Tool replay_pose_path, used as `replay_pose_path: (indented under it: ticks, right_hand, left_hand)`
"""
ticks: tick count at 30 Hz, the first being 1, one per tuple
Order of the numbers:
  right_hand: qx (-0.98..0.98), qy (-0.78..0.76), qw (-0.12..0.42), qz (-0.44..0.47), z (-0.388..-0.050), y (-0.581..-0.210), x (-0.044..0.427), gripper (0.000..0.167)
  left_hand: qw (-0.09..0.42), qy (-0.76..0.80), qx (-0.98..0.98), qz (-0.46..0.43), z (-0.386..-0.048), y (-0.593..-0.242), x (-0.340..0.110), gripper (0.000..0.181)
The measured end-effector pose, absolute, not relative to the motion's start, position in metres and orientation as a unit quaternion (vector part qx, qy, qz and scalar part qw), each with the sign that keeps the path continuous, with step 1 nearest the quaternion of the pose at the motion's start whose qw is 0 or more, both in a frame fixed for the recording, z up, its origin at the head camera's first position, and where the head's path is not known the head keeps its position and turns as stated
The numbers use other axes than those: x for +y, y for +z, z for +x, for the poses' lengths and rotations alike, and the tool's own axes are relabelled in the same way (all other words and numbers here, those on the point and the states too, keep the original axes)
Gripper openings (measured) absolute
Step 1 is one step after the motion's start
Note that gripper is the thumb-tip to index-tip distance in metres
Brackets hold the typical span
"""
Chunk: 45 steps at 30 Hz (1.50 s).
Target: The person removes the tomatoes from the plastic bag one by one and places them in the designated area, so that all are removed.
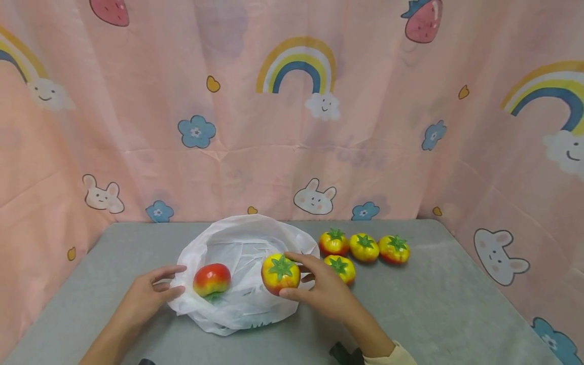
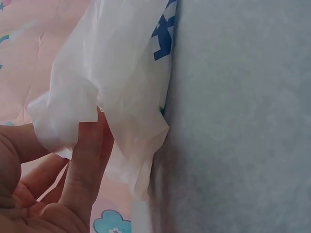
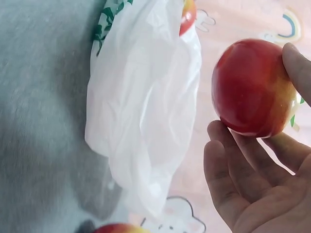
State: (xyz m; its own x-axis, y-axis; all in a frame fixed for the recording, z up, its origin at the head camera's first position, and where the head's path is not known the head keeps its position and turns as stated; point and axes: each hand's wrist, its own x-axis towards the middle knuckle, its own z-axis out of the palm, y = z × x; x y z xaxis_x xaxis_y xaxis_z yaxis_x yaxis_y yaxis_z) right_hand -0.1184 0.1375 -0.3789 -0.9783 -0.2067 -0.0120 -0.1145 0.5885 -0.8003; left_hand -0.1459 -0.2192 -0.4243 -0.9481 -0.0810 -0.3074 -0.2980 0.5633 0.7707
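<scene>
While the left hand (image 1: pixel 155 289) is pinching the rim of the white bag (image 1: pixel 223 317), near one tomato (image 1: pixel 212 278) inside, the right hand (image 1: pixel 326 291) is pinching another tomato (image 1: pixel 274 279) above the opening. The edge of the counter (image 1: pixel 456 304) is running well right of that hand; past the hand, four more tomatoes (image 1: pixel 364 249) are sitting, one partly hidden.
</scene>
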Motion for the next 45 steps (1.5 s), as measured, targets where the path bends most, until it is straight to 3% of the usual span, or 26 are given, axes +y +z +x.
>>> replay_pose_path:
  ticks: [13, 20, 32, 45]
  right_hand:
    - [0.895, -0.443, 0.039, -0.031, -0.104, -0.381, 0.155, 0.069]
    - [0.892, -0.445, 0.054, -0.053, -0.099, -0.383, 0.16, 0.07]
    - [0.894, -0.445, 0.049, -0.023, -0.1, -0.382, 0.172, 0.067]
    - [0.905, -0.423, 0.04, -0.003, -0.108, -0.385, 0.19, 0.075]
  left_hand:
    - [0.111, 0.444, 0.882, -0.111, -0.144, -0.421, -0.221, 0.061]
    - [0.1, 0.452, 0.88, -0.109, -0.144, -0.422, -0.222, 0.059]
    - [0.093, 0.449, 0.883, -0.102, -0.143, -0.42, -0.222, 0.054]
    - [0.087, 0.45, 0.884, -0.094, -0.141, -0.421, -0.226, 0.056]
